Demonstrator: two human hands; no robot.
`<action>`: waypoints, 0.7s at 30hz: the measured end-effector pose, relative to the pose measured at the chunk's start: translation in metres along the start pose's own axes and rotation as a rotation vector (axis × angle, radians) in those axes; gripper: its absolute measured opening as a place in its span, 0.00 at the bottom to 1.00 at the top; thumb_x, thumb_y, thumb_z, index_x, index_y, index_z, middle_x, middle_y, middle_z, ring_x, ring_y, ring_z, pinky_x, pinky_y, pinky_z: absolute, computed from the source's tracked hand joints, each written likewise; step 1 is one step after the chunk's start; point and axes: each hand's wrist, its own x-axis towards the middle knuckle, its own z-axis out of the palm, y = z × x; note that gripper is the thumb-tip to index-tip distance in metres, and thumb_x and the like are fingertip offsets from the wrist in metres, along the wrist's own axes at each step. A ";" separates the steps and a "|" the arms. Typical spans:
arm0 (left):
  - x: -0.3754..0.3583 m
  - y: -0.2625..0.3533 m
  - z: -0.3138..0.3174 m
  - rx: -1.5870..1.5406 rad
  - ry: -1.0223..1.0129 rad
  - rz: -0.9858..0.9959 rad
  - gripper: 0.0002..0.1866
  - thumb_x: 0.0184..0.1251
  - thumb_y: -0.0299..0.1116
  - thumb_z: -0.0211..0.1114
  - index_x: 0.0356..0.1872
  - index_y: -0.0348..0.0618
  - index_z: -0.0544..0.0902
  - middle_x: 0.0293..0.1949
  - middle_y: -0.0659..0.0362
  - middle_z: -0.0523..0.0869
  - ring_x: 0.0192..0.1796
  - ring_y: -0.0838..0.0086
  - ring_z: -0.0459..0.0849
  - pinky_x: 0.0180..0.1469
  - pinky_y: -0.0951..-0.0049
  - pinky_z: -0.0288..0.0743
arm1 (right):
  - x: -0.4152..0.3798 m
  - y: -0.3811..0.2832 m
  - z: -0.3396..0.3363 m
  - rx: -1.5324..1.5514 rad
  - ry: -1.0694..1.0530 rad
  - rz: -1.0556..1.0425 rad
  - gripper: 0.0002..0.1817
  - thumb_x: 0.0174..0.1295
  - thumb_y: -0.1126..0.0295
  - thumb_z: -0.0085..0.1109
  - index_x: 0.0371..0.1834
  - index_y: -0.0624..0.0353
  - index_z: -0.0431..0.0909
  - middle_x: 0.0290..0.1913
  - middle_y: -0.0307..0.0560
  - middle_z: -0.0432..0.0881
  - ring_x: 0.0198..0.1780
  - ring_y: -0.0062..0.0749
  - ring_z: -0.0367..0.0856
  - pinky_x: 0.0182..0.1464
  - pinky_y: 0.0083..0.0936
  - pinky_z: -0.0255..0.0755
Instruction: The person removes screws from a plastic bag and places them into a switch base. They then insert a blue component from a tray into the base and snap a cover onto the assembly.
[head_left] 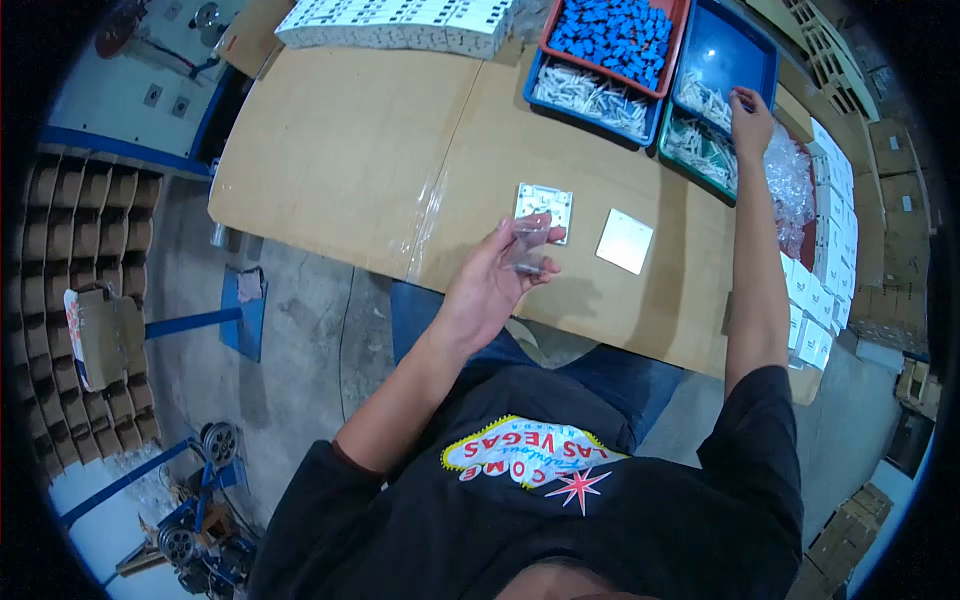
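Note:
My left hand (490,275) is held palm up over the table's near edge, with a small clear plastic piece (528,245) between the thumb and fingers. Just beyond it lies a white square plate with fittings (545,203), partly overlapped by my fingers. A plain white square plate (625,241) rests to its right. My right hand (752,125) reaches into a blue tray (722,50), fingers curled together at a heap of small white parts (703,100). What the right fingertips hold is too small to make out.
A red tray (547,40) of blue parts sits over a blue tray (533,100) of white pieces. A green tray (690,172) stands beside them. Clear plastic packets (790,185) and white boxes (808,300) line the right side. White stacks (395,28) occupy the far edge.

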 end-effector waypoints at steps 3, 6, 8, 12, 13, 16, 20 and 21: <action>0.004 0.001 -0.005 -0.011 -0.033 0.017 0.29 0.84 0.55 0.47 0.67 0.40 0.76 0.59 0.53 0.84 0.48 0.69 0.84 0.58 0.66 0.75 | -0.053 -0.091 -0.031 0.505 -0.149 0.165 0.11 0.68 0.71 0.67 0.50 0.64 0.86 0.42 0.43 0.89 0.41 0.22 0.85 0.46 0.20 0.77; 0.007 0.003 -0.003 0.023 -0.024 0.020 0.30 0.84 0.54 0.47 0.67 0.38 0.76 0.59 0.51 0.85 0.48 0.70 0.85 0.57 0.67 0.77 | -0.127 -0.176 -0.061 0.789 -0.353 0.215 0.11 0.69 0.74 0.65 0.51 0.65 0.82 0.44 0.43 0.87 0.42 0.21 0.83 0.47 0.19 0.75; 0.006 0.005 0.001 0.071 -0.016 0.013 0.30 0.84 0.54 0.47 0.67 0.37 0.76 0.59 0.51 0.85 0.48 0.71 0.86 0.57 0.67 0.77 | -0.169 -0.216 -0.074 0.880 -0.474 0.204 0.10 0.66 0.76 0.67 0.49 0.64 0.82 0.43 0.43 0.87 0.42 0.21 0.83 0.46 0.19 0.76; 0.001 0.007 0.009 0.241 -0.066 0.076 0.28 0.84 0.51 0.50 0.66 0.36 0.77 0.57 0.50 0.87 0.47 0.73 0.87 0.55 0.70 0.79 | -0.207 -0.260 -0.085 1.003 -0.629 0.203 0.10 0.64 0.77 0.70 0.47 0.63 0.83 0.42 0.41 0.88 0.41 0.20 0.84 0.45 0.19 0.77; -0.001 0.006 0.011 0.252 -0.077 0.088 0.26 0.84 0.49 0.51 0.65 0.36 0.79 0.55 0.51 0.88 0.46 0.74 0.88 0.54 0.71 0.79 | -0.211 -0.263 -0.086 1.000 -0.625 0.210 0.10 0.64 0.77 0.70 0.47 0.63 0.83 0.42 0.41 0.88 0.41 0.20 0.84 0.45 0.19 0.77; -0.006 0.004 0.014 0.315 -0.107 0.109 0.28 0.85 0.51 0.49 0.66 0.36 0.77 0.56 0.48 0.88 0.48 0.72 0.87 0.56 0.69 0.79 | -0.212 -0.269 -0.088 0.877 -0.688 0.080 0.10 0.63 0.75 0.71 0.46 0.61 0.85 0.43 0.39 0.88 0.40 0.17 0.83 0.43 0.17 0.75; -0.012 0.000 0.017 0.282 -0.085 0.112 0.27 0.85 0.50 0.49 0.65 0.36 0.78 0.55 0.48 0.88 0.47 0.72 0.88 0.55 0.69 0.79 | -0.213 -0.273 -0.092 0.836 -0.737 -0.009 0.10 0.63 0.73 0.71 0.47 0.60 0.85 0.40 0.37 0.88 0.39 0.15 0.82 0.39 0.16 0.72; -0.013 -0.001 0.017 0.275 -0.079 0.110 0.27 0.85 0.50 0.49 0.65 0.35 0.78 0.55 0.49 0.88 0.47 0.72 0.88 0.54 0.69 0.79 | -0.211 -0.275 -0.095 0.797 -0.797 -0.020 0.10 0.63 0.72 0.71 0.47 0.60 0.86 0.38 0.36 0.88 0.37 0.14 0.81 0.38 0.16 0.70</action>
